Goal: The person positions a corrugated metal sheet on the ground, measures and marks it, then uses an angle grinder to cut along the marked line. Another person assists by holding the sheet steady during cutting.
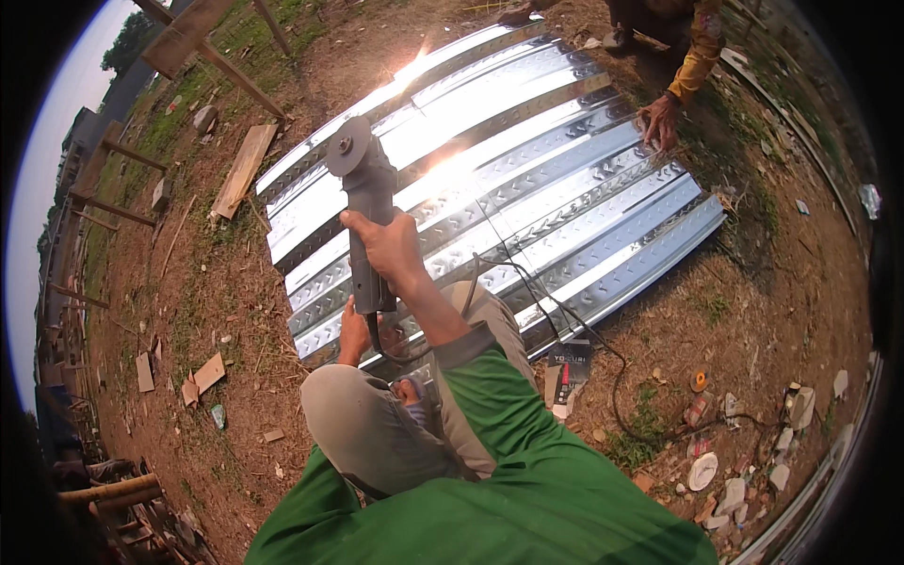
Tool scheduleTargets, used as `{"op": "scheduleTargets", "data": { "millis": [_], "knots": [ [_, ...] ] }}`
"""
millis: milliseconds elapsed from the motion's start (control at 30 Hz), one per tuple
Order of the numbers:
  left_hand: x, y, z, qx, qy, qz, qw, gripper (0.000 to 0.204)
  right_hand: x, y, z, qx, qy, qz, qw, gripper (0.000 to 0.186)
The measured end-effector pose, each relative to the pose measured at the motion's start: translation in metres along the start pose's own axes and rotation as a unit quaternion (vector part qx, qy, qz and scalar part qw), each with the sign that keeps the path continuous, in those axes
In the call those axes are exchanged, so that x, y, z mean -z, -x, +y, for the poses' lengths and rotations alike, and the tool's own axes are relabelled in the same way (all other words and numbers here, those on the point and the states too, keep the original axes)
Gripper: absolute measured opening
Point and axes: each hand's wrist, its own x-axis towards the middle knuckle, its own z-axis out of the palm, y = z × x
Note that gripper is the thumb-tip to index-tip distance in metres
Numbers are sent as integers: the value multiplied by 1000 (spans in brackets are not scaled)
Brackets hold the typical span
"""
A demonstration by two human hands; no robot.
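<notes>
My right hand is closed round the dark grey body of an angle grinder, held upright above ribbed shiny metal sheets. A round disc is fitted at the grinder's head, at its top end. My left hand is at the grinder's lower end, its fingers wrapped round it and partly hidden behind the body. The black power cable leaves the lower end, loops by my knee and runs across the sheets to the right. Whether the disc is spinning cannot be told.
At the far right a co-worker's hand presses on the sheets' edge. A torn printed box lies by their near edge. Rubble litters the lower right. Wooden boards and posts stand or lie at left. Sunlight glares off the metal.
</notes>
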Motion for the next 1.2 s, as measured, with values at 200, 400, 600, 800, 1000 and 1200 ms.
{"op": "scheduleTargets", "data": {
  "millis": [200, 400, 600, 800, 1000, 1200],
  "knots": [
    [-7, -1, 7, 10, -10, -21, 1000, 77, 4, -2, -1, 10, -25, -11, 1000, 30],
    [-36, -3, 18, 13, -37, -88, 995, 77, 11, -4, -12, -5, -25, 5, 1000, 29],
    [-128, -6, 28, -39, -155, -308, 938, 77, 19, 9, -54, -6, -85, 22, 996, 37],
    [-213, 25, 20, -139, -263, -588, 752, 78, 64, -8, -136, 53, 81, -10, 995, 47],
    [-127, -43, -20, -69, -166, -526, 831, 57, 143, -52, -177, 132, 363, 64, 920, 39],
    [58, -181, -26, -168, -566, 264, 762, 71, 229, -80, -111, 1, 506, 106, 856, 40]
  ]
}}
